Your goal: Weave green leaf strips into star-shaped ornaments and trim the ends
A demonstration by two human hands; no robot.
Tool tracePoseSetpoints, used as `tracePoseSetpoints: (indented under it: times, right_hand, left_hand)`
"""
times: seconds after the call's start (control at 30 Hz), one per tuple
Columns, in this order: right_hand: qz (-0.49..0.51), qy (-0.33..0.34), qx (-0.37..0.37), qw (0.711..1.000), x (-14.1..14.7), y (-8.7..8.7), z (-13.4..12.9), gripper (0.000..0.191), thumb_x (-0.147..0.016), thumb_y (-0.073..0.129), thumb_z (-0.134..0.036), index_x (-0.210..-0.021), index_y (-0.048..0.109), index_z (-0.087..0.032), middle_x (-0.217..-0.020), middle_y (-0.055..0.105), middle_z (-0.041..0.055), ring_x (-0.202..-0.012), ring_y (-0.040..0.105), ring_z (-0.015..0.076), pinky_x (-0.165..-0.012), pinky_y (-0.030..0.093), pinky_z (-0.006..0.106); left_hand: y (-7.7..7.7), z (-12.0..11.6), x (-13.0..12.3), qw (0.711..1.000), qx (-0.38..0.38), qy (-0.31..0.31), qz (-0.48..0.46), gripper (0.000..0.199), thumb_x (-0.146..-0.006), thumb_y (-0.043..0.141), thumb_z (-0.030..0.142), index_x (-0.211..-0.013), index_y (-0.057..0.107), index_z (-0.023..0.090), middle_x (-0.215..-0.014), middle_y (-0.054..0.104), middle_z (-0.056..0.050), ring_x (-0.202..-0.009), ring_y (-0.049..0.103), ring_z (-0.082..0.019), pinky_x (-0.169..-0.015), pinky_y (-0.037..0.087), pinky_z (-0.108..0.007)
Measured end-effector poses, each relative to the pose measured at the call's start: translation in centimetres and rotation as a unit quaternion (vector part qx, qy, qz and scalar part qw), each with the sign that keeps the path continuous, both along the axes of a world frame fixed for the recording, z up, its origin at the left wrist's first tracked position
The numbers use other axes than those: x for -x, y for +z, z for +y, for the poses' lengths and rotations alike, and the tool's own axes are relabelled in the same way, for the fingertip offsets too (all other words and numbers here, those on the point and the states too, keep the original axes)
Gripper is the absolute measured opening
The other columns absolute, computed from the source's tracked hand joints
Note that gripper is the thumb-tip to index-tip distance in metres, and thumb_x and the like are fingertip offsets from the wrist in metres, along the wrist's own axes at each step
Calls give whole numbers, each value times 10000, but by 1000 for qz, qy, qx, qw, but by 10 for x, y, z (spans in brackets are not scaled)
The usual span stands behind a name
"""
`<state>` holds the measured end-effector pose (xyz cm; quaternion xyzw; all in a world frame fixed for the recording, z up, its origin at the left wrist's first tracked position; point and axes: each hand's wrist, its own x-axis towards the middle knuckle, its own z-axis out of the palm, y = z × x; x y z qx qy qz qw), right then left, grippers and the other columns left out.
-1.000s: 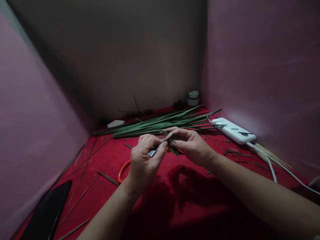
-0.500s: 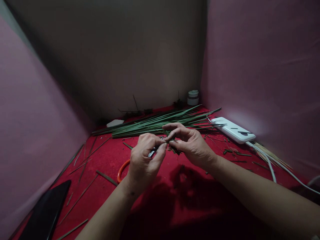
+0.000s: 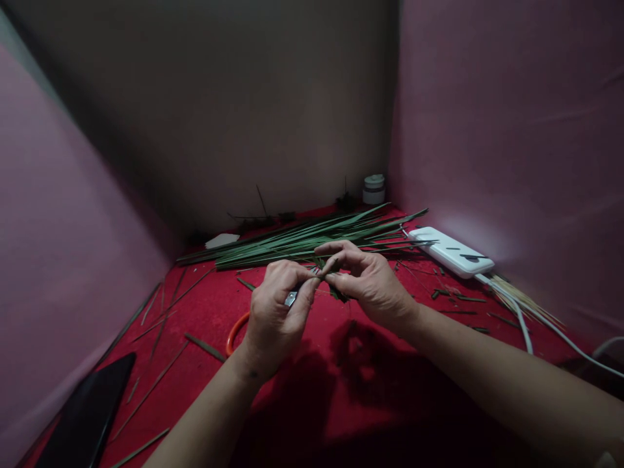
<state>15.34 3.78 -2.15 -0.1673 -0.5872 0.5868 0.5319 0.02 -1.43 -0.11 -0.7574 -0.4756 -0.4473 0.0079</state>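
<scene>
Out in front of me, my left hand (image 3: pixel 275 315) and my right hand (image 3: pixel 375 286) meet fingertip to fingertip above the red cloth. Between them is a small dark green leaf piece (image 3: pixel 340 296), partly hidden by the fingers. My right thumb and forefinger pinch it. The left thumb and forefinger are closed at its left side, on the same piece as far as it shows. An orange-handled tool, apparently scissors (image 3: pixel 232 335), lies behind my left hand; a bit of its metal shows past the thumb.
A bundle of long green leaf strips (image 3: pixel 292 244) lies across the back. On the right are a white power bank (image 3: pixel 451 252) with a cable and thin pale sticks (image 3: pixel 531 300). A white jar (image 3: pixel 374 190), a black phone-like slab (image 3: pixel 88 416) and leaf scraps lie around. Pink walls flank the red cloth (image 3: pixel 195 312).
Both hands keep their pinch on the leaf piece; the left fingers have shifted slightly. The whole view has moved a little, so everything sits slightly further left.
</scene>
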Motion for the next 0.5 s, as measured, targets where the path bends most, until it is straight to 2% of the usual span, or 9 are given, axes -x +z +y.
tracePoseSetpoints:
  times: [0.1, 0.17, 0.37, 0.5]
  right_hand:
    - [15, 28, 5, 999, -2, -1, 5, 100, -689, 706, -177, -787, 717, -191, -1118, 569, 61, -831, 570, 117, -660, 501, 229]
    - [27, 48, 13, 998, -3, -1, 8, 112, -666, 730, -176, -777, 717, -194, -1100, 589, 55, -886, 575, 136, -730, 505, 253]
    - [25, 77, 18, 997, -6, -2, 12, 185, -636, 760, -191, -812, 715, -223, -835, 637, 11, -670, 570, 102, -609, 511, 244]
    - [3, 126, 19, 992, -8, 1, 15, 191, -614, 765, -164, -798, 729, -202, -739, 635, 2, -681, 586, 113, -651, 508, 258]
  left_hand:
    - [0, 3, 4, 1000, 5, 15, -13, 113, -857, 521, 214, -764, 582, 195, -749, 589, -14, -745, 545, -149, -719, 439, -295]
    - [1, 4, 6, 1000, -7, 16, -12, 106, -858, 521, 220, -769, 576, 200, -769, 594, -15, -765, 548, -151, -734, 437, -301]
    - [7, 5, 6, 999, -37, -8, 34, 61, -834, 555, 195, -778, 572, 211, -738, 604, -8, -776, 550, -161, -777, 427, -326]
    - [8, 10, 5, 997, -42, -23, 67, 68, -835, 556, 198, -771, 572, 212, -727, 611, -11, -760, 553, -168, -798, 419, -354]
